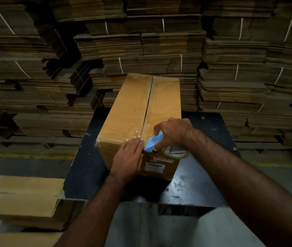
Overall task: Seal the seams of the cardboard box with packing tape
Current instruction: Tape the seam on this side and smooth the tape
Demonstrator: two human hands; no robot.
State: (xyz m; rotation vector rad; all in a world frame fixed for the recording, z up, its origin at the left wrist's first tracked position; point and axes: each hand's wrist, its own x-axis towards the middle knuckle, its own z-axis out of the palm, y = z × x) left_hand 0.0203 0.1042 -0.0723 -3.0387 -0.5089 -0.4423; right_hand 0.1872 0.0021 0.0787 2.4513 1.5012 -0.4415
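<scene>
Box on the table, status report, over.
Left hand flat on box near edge. Right hand grips tape dispenser at centre seam's near end. Nothing in the way.

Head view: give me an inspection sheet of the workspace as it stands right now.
Surface: dark scuffed table top carrying the box.
Job's things: long brown cardboard box, top flaps closed, centre seam running away from the camera; blue tape dispenser with its tape roll at the near end of the seam.
Clutter: closed cardboard boxes stacked low at the table's left.
Grippers: left hand flat on the box's near top edge; right hand grips the dispenser.
Cables: nothing seen.
Surroundings: strapped bundles of flattened cardboard stacked high behind; grey floor with a yellow line.
</scene>
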